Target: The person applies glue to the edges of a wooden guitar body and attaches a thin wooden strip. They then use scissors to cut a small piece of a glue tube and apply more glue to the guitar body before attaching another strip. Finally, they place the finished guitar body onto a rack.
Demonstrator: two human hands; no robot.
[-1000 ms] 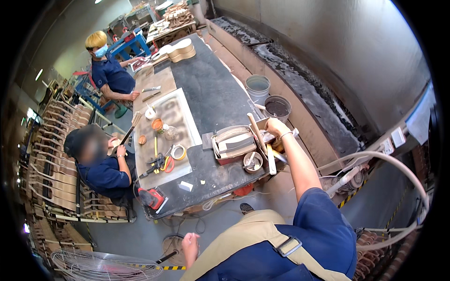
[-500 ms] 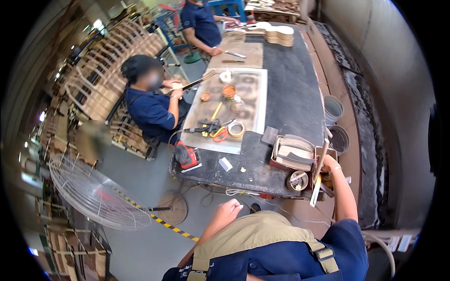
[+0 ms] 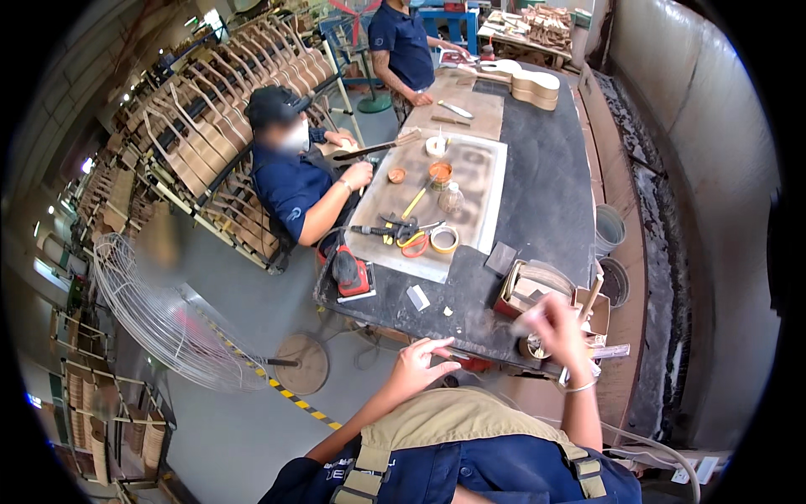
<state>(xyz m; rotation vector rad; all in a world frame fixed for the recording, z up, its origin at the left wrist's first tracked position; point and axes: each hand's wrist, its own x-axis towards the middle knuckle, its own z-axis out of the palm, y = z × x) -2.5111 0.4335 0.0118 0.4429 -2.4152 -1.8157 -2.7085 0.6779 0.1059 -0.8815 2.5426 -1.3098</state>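
My left hand hovers in front of the table's near edge, fingers stretched out and apart with nothing in them. At the near right corner my right hand is raised over a round cup and partly covers it. Motion smears its fingers, so whether they hold anything small cannot be made out. Just behind that hand stands a box of sanding sheets. To its right, a cardboard box has a wooden stick standing out of it.
A red-and-black power sander, a small white block and a dark flat pad lie on the black table. Orange-handled scissors and a tape roll rest farther back. One co-worker sits left, another stands beyond. A fan stands left.
My right hand has come back from the cardboard box toward the left, over the cup. My left hand has risen slightly and its fingers have spread from a loose curl. The view has shifted.
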